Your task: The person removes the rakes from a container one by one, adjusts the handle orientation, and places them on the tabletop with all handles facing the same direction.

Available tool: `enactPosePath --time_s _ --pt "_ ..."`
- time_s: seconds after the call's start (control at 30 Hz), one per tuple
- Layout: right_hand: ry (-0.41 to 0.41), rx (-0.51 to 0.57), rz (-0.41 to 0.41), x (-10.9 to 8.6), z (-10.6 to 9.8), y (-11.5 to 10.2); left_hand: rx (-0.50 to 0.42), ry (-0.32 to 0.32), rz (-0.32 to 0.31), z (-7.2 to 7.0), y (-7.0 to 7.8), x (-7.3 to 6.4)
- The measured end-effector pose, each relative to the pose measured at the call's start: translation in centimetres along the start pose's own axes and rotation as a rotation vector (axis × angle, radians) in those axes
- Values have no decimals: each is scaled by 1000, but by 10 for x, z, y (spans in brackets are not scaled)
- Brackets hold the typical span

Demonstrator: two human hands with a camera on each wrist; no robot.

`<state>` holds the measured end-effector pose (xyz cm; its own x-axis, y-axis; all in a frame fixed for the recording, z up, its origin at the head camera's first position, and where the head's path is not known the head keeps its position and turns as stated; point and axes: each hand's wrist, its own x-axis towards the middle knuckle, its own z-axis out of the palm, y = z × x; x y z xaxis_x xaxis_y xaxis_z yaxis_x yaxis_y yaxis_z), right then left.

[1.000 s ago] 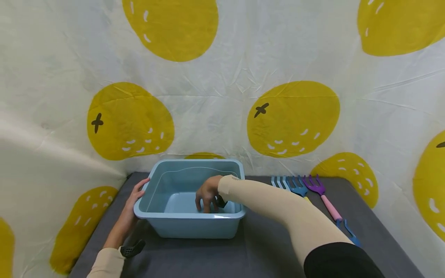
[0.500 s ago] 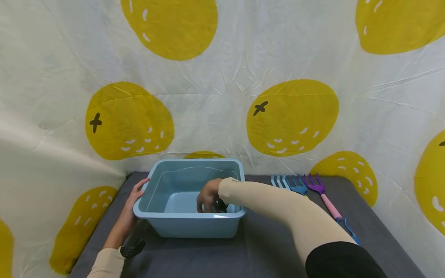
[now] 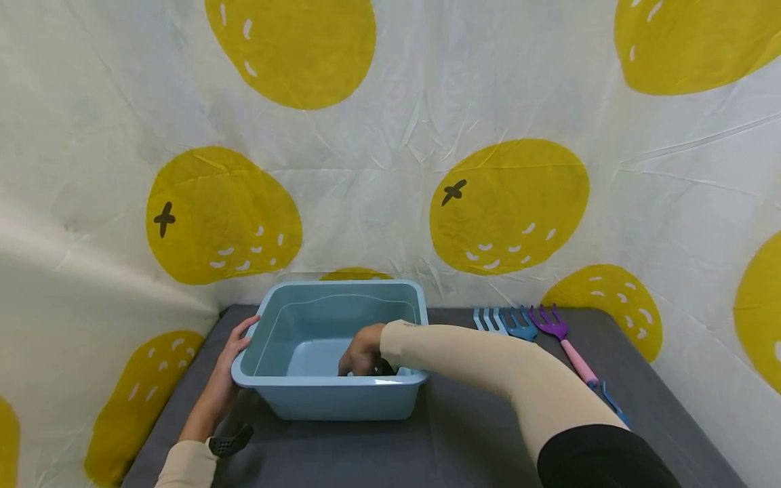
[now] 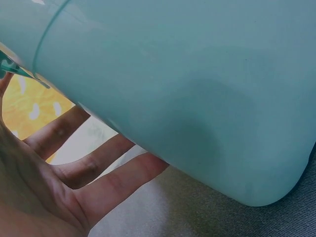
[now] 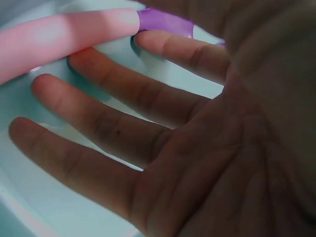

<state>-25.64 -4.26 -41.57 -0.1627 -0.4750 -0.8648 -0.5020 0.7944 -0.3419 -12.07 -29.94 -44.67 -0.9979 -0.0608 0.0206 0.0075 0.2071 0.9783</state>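
Note:
A light blue plastic basin (image 3: 329, 381) stands on the dark grey tabletop. My left hand (image 3: 228, 356) rests against its left side at the rim; in the left wrist view its extended fingers (image 4: 121, 182) touch the outer wall. My right hand (image 3: 364, 350) reaches down inside the basin, low behind the front rim. The right wrist view shows this hand's fingers straight and spread, with fingertips right at a pink handle (image 5: 74, 34) with a purple neck (image 5: 165, 22). The rest of that tool is hidden by the hand and the frame edge.
Right of the basin lie a light blue hand fork (image 3: 488, 320), a darker blue one (image 3: 518, 324) and a purple one with a pink handle (image 3: 573, 356). A blue pronged piece (image 3: 612, 403) shows beyond the right forearm. A lemon-patterned curtain (image 3: 366, 190) hangs behind.
My right hand has sunk deeper into the basin, so its fingertips drop behind the front rim. The left hand stays at the left side, and the head view has shifted slightly.

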Motion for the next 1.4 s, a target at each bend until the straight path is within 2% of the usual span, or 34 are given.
enactPosePath --time_s 0.17,0.37,0.53,1.07,1.27,1.4 --pt "30 -10 -13 1 2 -1 -10 7 2 1 0 1" --pt "-36 -51 -63 3 0 -4 -13 5 10 1 0 1" --pt "-59 -64 -103 2 -1 -7 -15 -4 11 -1 0 2" --pt "-28 -41 -182 -5 -2 -6 -14 -3 -11 0 -1 0" --pt "21 68 -226 -24 -10 -4 -15 -1 3 1 -1 0" --pt "104 100 -268 -45 -15 -1 -25 0 11 2 0 1"
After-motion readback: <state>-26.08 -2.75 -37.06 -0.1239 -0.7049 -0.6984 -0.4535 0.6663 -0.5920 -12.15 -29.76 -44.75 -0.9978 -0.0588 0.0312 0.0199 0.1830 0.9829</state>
